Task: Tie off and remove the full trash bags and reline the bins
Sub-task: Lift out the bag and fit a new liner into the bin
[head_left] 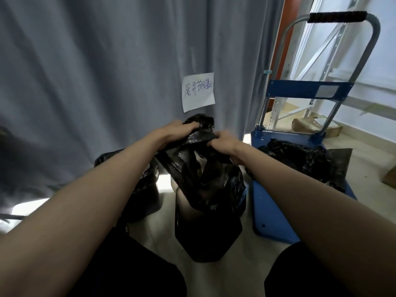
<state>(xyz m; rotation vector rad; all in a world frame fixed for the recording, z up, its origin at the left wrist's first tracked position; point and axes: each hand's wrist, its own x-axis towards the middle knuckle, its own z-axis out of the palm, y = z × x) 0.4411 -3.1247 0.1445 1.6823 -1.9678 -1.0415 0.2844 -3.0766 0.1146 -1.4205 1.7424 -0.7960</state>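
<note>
A black trash bag [205, 181] hangs over a dark bin [205, 236] in the middle of the floor. My left hand [177, 130] grips the bag's bunched top on the left side. My right hand [222, 142] grips the bag's top edge on the right side. Both hands hold the plastic up in front of the curtain. A second dark bin lined with black plastic [143, 189] stands just left of the first, partly hidden behind my left forearm. Another black bag [300, 159] lies on the blue cart's deck.
A blue platform cart [274, 211] with a grey handle [334, 17] stands at the right. A grey curtain [107, 71] carries a handwritten paper sign [198, 92]. Metal shelving [308, 61] and a brown paper bag [308, 124] are behind the cart. My knees are at the bottom.
</note>
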